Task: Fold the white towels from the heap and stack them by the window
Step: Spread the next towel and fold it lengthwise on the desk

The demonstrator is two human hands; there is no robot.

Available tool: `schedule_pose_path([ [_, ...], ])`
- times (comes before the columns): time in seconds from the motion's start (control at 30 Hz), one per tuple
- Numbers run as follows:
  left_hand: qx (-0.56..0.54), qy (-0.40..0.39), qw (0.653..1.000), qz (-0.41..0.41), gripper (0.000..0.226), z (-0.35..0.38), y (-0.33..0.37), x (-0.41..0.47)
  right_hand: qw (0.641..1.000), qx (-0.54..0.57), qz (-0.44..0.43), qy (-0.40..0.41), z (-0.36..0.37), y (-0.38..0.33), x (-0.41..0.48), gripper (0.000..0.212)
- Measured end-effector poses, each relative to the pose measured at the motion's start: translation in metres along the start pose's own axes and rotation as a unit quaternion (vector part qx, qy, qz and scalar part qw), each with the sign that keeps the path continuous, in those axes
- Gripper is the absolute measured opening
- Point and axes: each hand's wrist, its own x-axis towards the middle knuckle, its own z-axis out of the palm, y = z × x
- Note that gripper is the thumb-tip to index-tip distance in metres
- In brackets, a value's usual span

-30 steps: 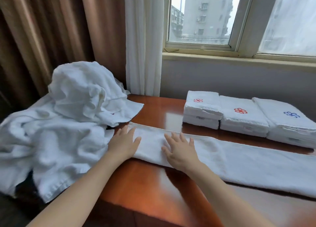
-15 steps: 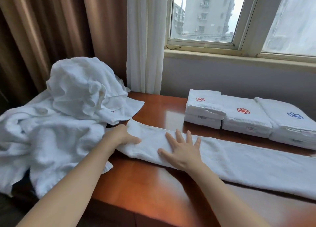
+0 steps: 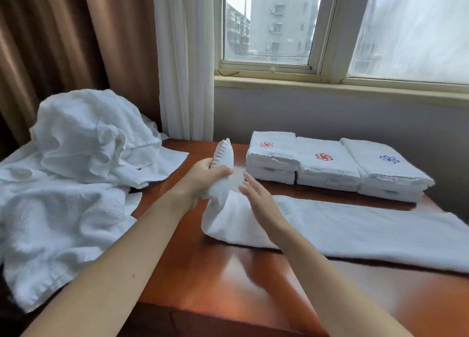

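My left hand (image 3: 200, 178) has its fingers curled round the raised end of the towel (image 3: 355, 230) lying in front of the folded stacks (image 3: 324, 164), right hand (image 3: 258, 202) straight-fingered, gripping nothing, so a crooked flip probably lands skewed or bumps them.

One end of a long folded towel (image 3: 355, 230) is held up off the wooden table (image 3: 215, 273) by the left hand (image 3: 203, 177).
The end is gripped by curled fingers and pointed upward; the rest is laid flat. The right hand (image 3: 258, 199) is held straight-fingered just beside the raised part. A heap of towels (image 3: 76, 159) is piled at the left, and three folded stacks (image 3: 324, 164) are ranged below the window (image 3: 274, 32).
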Motion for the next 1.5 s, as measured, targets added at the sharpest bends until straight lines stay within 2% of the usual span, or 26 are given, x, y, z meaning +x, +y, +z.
schedule_pose_path([
  [0.1, 0.015, -0.031, 0.999, -0.004, 0.016, 0.035, 0.011, 0.002, 0.978, 0.203, 0.05, -0.001, -0.029, -0.017, -0.013, 0.028],
  [0.17, 0.014, -0.057, 0.998, -0.014, 0.011, 0.059, 0.017, 0.003, 0.959, 0.277, 0.062, 0.0, -0.05, -0.02, -0.018, 0.03],
  [0.27, -0.034, -0.097, 0.994, -0.025, 0.012, 0.091, 0.019, 0.003, 0.952, 0.296, 0.083, 0.017, -0.078, -0.018, -0.024, 0.042],
  [0.4, -0.01, -0.152, 0.987, -0.044, 0.023, 0.12, 0.01, 0.003, 0.957, 0.265, 0.115, 0.014, -0.099, -0.005, -0.032, 0.049],
  [0.47, -0.033, -0.192, 0.977, -0.082, 0.026, 0.127, 0.003, 0.003, 0.966, 0.225, 0.129, 0.017, -0.103, 0.004, -0.034, 0.047],
  [0.57, -0.047, -0.166, 0.978, -0.116, 0.053, 0.126, -0.006, 0.005, 0.982, 0.102, 0.141, 0.071, -0.105, 0.012, -0.034, 0.031],
  [0.63, -0.042, -0.107, 0.991, -0.068, 0.053, 0.123, -0.008, 0.007, 0.984, 0.044, 0.116, 0.126, -0.106, 0.014, -0.03, 0.026],
  [0.67, -0.018, -0.07, 0.997, -0.032, 0.047, 0.121, -0.009, 0.009, 0.983, 0.034, 0.111, 0.143, -0.106, 0.015, -0.028, 0.031],
  [0.77, 0.148, -0.022, 0.986, 0.077, 0.027, 0.113, -0.015, 0.014, 0.984, 0.035, 0.099, 0.143, -0.103, 0.018, -0.025, 0.047],
  [0.8, 0.223, -0.023, 0.969, 0.101, 0.023, 0.111, -0.019, 0.015, 0.986, 0.034, 0.097, 0.132, -0.1, 0.021, -0.024, 0.052],
  [0.87, 0.388, -0.031, 0.914, 0.119, 0.02, 0.11, -0.029, 0.016, 0.988, 0.026, 0.103, 0.116, -0.096, 0.026, -0.022, 0.063],
  [0.93, 0.521, -0.048, 0.847, 0.095, 0.037, 0.114, -0.044, 0.016, 0.986, -0.017, 0.11, 0.121, -0.095, 0.028, -0.02, 0.079],
  [1.0, 0.569, -0.051, 0.817, 0.085, 0.054, 0.116, -0.053, 0.016, 0.981, -0.094, 0.106, 0.134, -0.097, 0.029, -0.02, 0.088],
  [1.07, 0.577, -0.054, 0.809, 0.097, 0.057, 0.117, -0.054, 0.017, 0.965, -0.208, 0.094, 0.131, -0.098, 0.026, -0.023, 0.087],
  [1.1, 0.582, -0.058, 0.805, 0.1, 0.057, 0.118, -0.053, 0.018, 0.943, -0.294, 0.084, 0.129, -0.096, 0.024, -0.025, 0.084],
  [1.17, 0.598, -0.066, 0.792, 0.102, 0.059, 0.118, -0.052, 0.018, 0.876, -0.46, 0.016, 0.145, -0.092, 0.023, -0.027, 0.076],
  [1.23, 0.608, -0.067, 0.785, 0.098, 0.06, 0.118, -0.054, 0.018, 0.834, -0.536, -0.053, 0.117, -0.09, 0.026, -0.025, 0.063],
  [1.27, 0.612, -0.066, 0.783, 0.095, 0.06, 0.119, -0.056, 0.018, 0.831, -0.549, -0.053, 0.078, -0.09, 0.03, -0.024, 0.056],
  [1.33, 0.615, -0.059, 0.781, 0.091, 0.06, 0.121, -0.061, 0.018, 0.84, -0.542, 0.002, 0.008, -0.091, 0.042, -0.023, 0.052],
  [1.4, 0.612, -0.052, 0.784, 0.089, 0.061, 0.121, -0.065, 0.019, 0.847, -0.53, 0.033, -0.004, -0.094, 0.056, -0.023, 0.056],
  [1.5, 0.601, -0.062, 0.793, 0.079, 0.062, 0.119, -0.067, 0.023, 0.847, -0.53, 0.03, 0.004, -0.097, 0.063, -0.019, 0.06],
])
